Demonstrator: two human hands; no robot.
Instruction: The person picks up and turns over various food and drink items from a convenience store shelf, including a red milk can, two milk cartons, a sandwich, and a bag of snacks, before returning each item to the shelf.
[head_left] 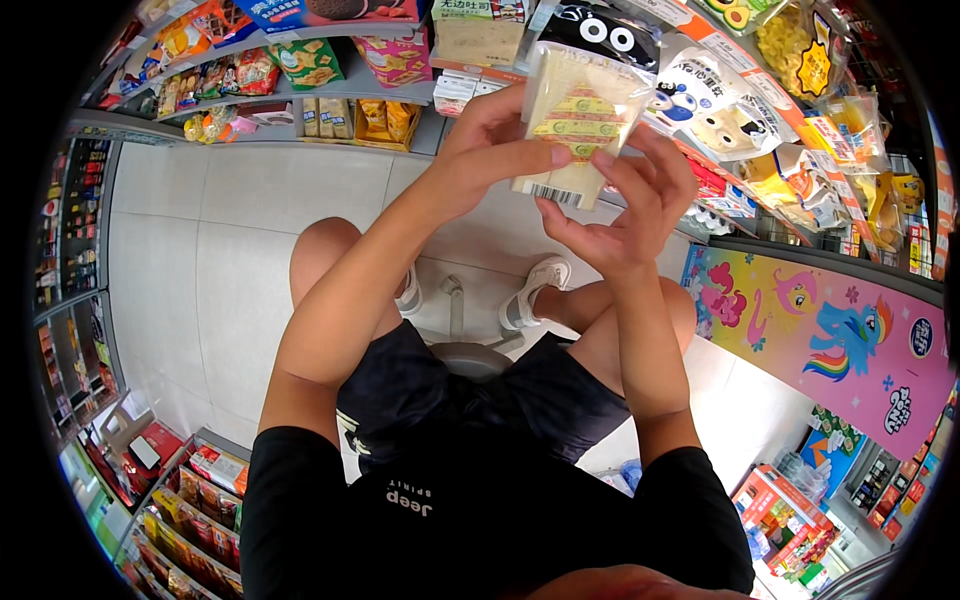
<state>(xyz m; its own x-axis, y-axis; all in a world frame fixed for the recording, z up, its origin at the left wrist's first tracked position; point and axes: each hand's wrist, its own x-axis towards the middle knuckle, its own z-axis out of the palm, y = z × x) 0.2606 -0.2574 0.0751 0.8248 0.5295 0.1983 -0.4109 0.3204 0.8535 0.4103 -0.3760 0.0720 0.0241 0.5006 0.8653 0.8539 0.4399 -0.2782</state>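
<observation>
Up in front of the shelves I hold a clear bag of bread (588,110). Its top is black with two round cartoon eyes, pale slices show through the plastic, and a yellow label and a barcode face me. My left hand (490,150) grips its left side, thumb across the front and fingers behind, partly hidden. At its lower right edge, my right hand (635,205) has curled fingers against the bag, with the thumb by the bottom corner.
Snack shelves (300,95) stand ahead. Bagged foods (725,100) fill the racks at right, above a pink and yellow cartoon panel (820,330). More packets (190,510) sit in a rack at lower left. I sit on a stool (470,358) over a tiled floor (240,250).
</observation>
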